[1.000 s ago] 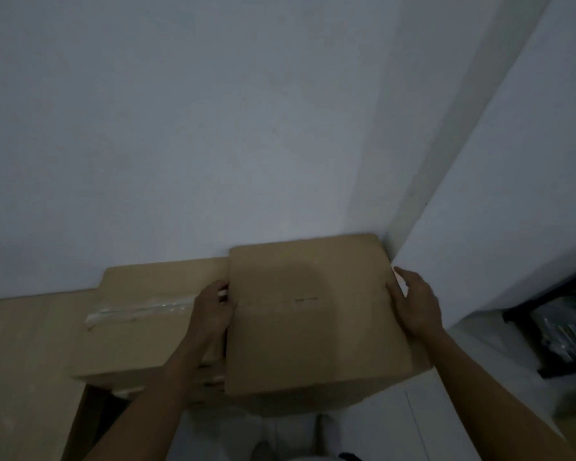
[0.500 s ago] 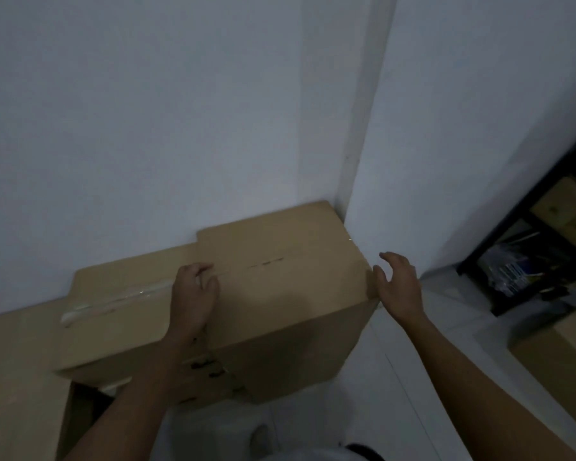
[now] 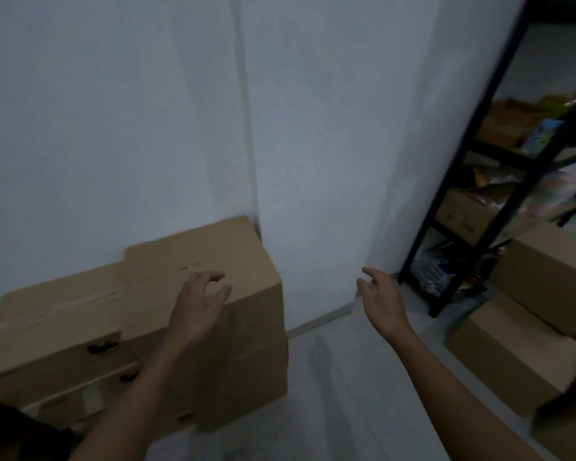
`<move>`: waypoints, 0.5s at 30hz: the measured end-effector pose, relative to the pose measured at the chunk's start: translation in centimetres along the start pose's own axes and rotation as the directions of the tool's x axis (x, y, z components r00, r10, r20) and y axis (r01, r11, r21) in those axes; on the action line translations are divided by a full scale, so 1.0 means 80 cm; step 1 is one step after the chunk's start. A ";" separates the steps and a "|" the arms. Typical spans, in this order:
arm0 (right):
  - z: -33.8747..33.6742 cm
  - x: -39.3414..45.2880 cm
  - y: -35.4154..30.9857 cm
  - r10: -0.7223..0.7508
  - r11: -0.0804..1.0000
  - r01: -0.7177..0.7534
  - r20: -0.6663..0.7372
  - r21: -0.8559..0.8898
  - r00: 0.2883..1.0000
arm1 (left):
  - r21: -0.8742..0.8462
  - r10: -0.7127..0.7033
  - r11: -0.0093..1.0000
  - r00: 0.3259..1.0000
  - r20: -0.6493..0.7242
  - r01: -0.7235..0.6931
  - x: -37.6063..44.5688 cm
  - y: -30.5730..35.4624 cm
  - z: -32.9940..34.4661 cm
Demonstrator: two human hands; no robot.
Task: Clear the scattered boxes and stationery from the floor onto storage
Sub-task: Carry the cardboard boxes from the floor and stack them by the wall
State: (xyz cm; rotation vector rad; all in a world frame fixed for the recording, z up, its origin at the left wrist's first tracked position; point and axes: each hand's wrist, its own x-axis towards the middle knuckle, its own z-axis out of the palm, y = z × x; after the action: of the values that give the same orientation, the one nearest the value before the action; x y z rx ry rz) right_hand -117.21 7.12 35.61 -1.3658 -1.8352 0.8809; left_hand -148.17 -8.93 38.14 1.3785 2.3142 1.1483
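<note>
Lower left of the frame: a wide, flat brown cardboard box with a clear tape seam (image 3: pixel 60 314) lies on top of a stack, and just beside it, at lower centre, a taller brown cardboard box (image 3: pixel 220 261) is set into the corner where two white walls (image 3: pixel 330 144) meet. Further cartons sit under these two; their number cannot be told, as the stack is partly hidden.

Lower centre: the left hand (image 3: pixel 198 304) hangs over the near edge of the taller box, fingers loosely curled, grasping nothing; whether it touches the cardboard cannot be told. Right of centre: the right hand (image 3: pixel 379 297) is free in the air, well apart from the box, fingers relaxed and spread, holding nothing.

Judged from this, the corner box is placed and the step in hand is the turn toward the next carton. It would be done well by confirming that the box sits square on the one below before leaving, then taking the next load with both hands, low at opposite sides.

Right of the frame: one black metal shelving rack (image 3: pixel 463 194) holds mixed packets and cartons, too blurred to count. At lower right, at least three plain brown cardboard cartons (image 3: pixel 512 354) are piled on the pale tiled floor (image 3: pixel 346 394).

Count: two hands, two top boxes, one rack.
</note>
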 end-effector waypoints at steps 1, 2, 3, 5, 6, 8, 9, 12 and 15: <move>-0.024 -0.006 0.007 0.013 1.000 -0.013 -0.022 0.009 1.000 | 0.000 0.026 1.000 0.999 0.019 -0.026 -0.004 0.020 0.013; -0.048 -0.011 0.016 0.036 0.999 -0.035 -0.044 0.017 0.998 | -0.004 0.048 0.999 0.998 0.045 -0.047 -0.007 0.039 0.027; -0.073 -0.016 0.026 0.059 0.998 -0.058 -0.067 0.025 0.996 | -0.013 0.070 0.997 0.995 0.073 -0.070 -0.009 0.059 0.042; -0.122 -0.022 0.045 0.098 0.995 -0.093 -0.105 0.044 0.990 | -0.045 0.112 0.993 0.986 0.126 -0.107 -0.008 0.095 0.074; -0.146 -0.024 0.054 0.115 0.993 -0.109 -0.128 0.051 0.985 | -0.067 0.129 0.990 0.980 0.149 -0.120 -0.005 0.113 0.089; -0.192 -0.030 0.074 0.150 0.988 -0.141 -0.175 0.061 0.973 | -0.110 0.163 0.983 0.968 0.190 -0.144 0.005 0.146 0.121; -0.214 -0.033 0.086 0.169 0.985 -0.157 -0.198 0.071 0.966 | -0.125 0.177 0.980 0.962 0.209 -0.153 0.010 0.162 0.137; -0.274 -0.034 0.129 0.218 0.976 -0.206 -0.263 0.072 0.940 | -0.144 0.217 0.973 0.934 0.285 -0.183 0.023 0.210 0.193; -0.327 -0.018 0.174 0.270 0.962 -0.269 -0.306 0.046 0.913 | -0.176 0.257 0.962 0.906 0.336 -0.207 0.037 0.260 0.257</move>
State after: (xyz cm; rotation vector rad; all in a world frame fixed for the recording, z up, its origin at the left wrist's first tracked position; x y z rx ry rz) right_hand -88.01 12.02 38.05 -1.6787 -1.4275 0.7509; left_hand -125.27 9.43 39.69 1.6842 1.8244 0.9936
